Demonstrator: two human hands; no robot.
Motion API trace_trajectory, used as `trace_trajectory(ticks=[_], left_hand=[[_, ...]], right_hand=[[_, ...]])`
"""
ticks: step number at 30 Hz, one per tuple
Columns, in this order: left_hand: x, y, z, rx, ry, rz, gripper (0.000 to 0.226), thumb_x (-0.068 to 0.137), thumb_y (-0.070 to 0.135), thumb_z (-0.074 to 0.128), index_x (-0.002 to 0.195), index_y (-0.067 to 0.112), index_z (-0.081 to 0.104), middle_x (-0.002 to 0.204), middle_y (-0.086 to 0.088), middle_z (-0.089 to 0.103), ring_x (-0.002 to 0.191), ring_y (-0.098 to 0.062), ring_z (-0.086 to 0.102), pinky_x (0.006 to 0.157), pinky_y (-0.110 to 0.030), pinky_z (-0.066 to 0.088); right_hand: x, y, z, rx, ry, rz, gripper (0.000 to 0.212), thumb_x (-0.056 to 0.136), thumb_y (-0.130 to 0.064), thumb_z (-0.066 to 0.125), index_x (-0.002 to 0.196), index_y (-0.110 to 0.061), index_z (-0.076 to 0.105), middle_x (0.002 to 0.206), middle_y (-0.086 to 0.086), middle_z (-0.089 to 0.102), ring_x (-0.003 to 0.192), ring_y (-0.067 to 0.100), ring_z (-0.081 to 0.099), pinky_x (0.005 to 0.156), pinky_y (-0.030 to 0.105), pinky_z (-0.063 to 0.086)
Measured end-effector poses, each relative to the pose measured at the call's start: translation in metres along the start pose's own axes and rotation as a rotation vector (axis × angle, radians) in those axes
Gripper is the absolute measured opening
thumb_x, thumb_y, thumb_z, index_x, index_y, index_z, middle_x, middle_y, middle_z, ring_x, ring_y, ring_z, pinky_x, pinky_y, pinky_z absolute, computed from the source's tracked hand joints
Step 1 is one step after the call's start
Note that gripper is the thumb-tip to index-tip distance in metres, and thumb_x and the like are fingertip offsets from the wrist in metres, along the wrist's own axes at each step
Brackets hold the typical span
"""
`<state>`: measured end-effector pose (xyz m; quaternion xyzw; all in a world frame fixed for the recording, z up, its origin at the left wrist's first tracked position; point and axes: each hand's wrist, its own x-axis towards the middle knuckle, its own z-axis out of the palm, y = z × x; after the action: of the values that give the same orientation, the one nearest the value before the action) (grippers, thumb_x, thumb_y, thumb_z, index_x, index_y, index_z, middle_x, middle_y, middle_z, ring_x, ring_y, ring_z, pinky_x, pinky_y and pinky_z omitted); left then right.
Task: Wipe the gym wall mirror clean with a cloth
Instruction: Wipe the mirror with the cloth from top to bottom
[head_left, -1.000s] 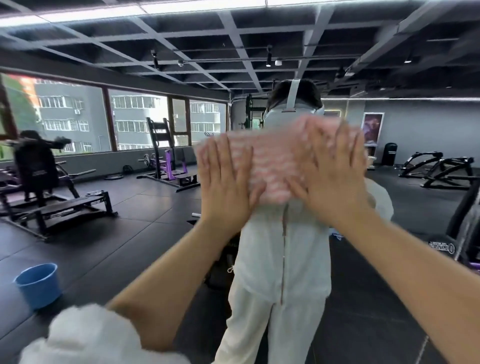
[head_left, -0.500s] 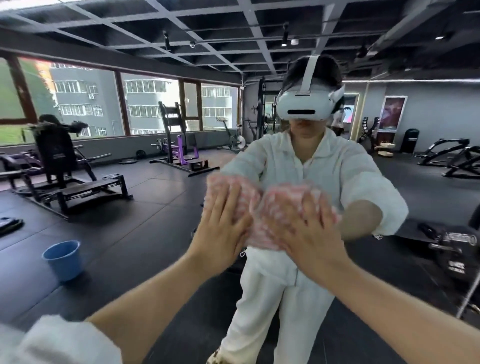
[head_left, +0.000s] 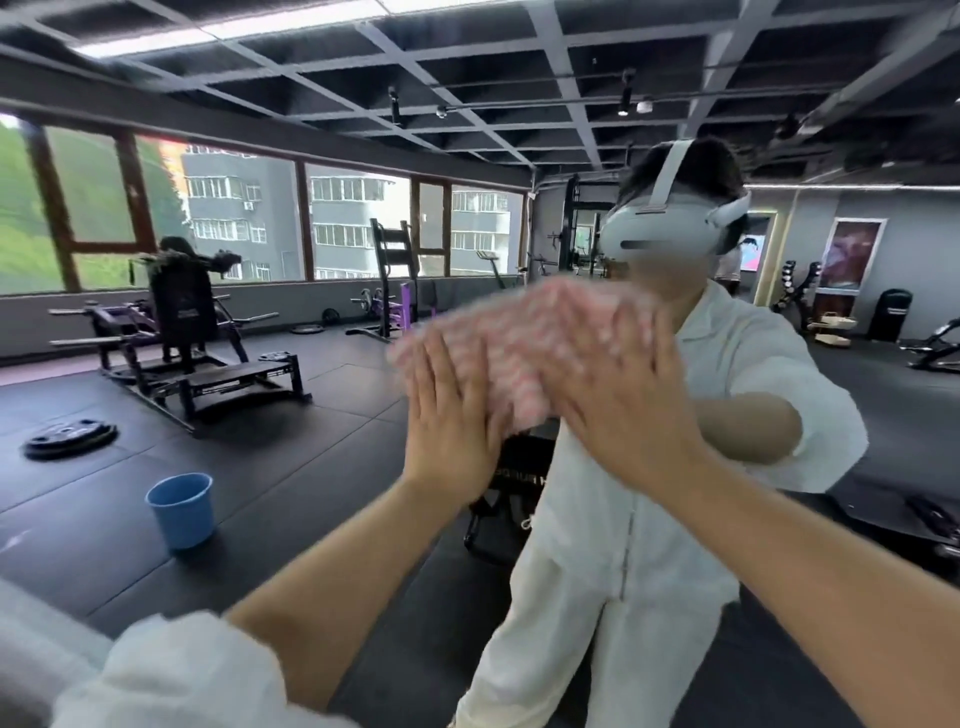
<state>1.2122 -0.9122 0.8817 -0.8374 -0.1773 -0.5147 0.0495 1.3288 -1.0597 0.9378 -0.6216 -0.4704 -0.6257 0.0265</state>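
Blue bucket (head_left: 180, 510) near weight plate (head_left: 70, 437)

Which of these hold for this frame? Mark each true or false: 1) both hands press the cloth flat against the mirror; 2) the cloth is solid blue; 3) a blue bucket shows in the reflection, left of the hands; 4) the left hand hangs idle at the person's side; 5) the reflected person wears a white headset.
1) True: the left hand and right hand both lie with straight fingers on the cloth against the mirror.
2) False: the cloth is pink and white, blurred by motion.
3) True: the blue bucket stands on the dark floor, lower left.
4) False: the left hand is raised on the cloth.
5) True: the white headset sits on the reflected head.
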Motion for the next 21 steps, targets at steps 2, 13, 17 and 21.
trace_trajectory(ticks=[2,13,17,21], left_hand=[[0.044,-0.017,-0.021,0.052,0.007,0.0,0.071,0.092,0.052,0.022,0.151,0.025,-0.008,0.151,-0.037,0.004,0.139,-0.05,-0.002,0.112,-0.055,0.001],[-0.041,-0.095,0.012,0.185,0.019,0.426,0.07,0.092,0.033,0.033,0.151,0.007,0.007,0.153,-0.029,-0.016,0.143,-0.043,-0.013,0.113,-0.055,0.008],[-0.108,-0.119,0.034,0.237,-0.076,0.545,0.084,0.087,0.036,0.04,0.149,-0.003,-0.001,0.154,-0.028,0.005,0.144,-0.045,-0.001,0.112,-0.056,0.013],[-0.078,-0.126,0.031,0.152,-0.043,0.454,0.065,0.102,0.041,0.02,0.151,0.001,0.003,0.155,-0.024,0.015,0.145,-0.04,0.001,0.112,-0.053,0.014]], right_hand=[[0.043,0.007,-0.003,-0.001,0.02,0.09,0.051,0.098,-0.049,0.03,0.144,-0.032,0.041,0.155,0.013,0.029,0.134,0.047,0.021,0.113,0.061,0.005],[-0.03,-0.099,0.033,0.039,-0.01,-0.152,0.054,0.089,-0.031,0.037,0.139,-0.013,0.037,0.157,0.016,0.018,0.14,0.046,0.008,0.111,0.065,0.007],[-0.085,-0.144,0.046,-0.016,-0.173,-0.334,0.066,0.085,-0.036,0.044,0.146,-0.015,0.031,0.161,0.011,0.008,0.146,0.04,-0.001,0.115,0.06,0.002],[-0.051,-0.134,0.046,-0.071,-0.133,-0.301,0.071,0.087,-0.043,0.047,0.15,-0.017,0.025,0.161,0.008,0.007,0.142,0.036,0.015,0.117,0.057,0.003]])
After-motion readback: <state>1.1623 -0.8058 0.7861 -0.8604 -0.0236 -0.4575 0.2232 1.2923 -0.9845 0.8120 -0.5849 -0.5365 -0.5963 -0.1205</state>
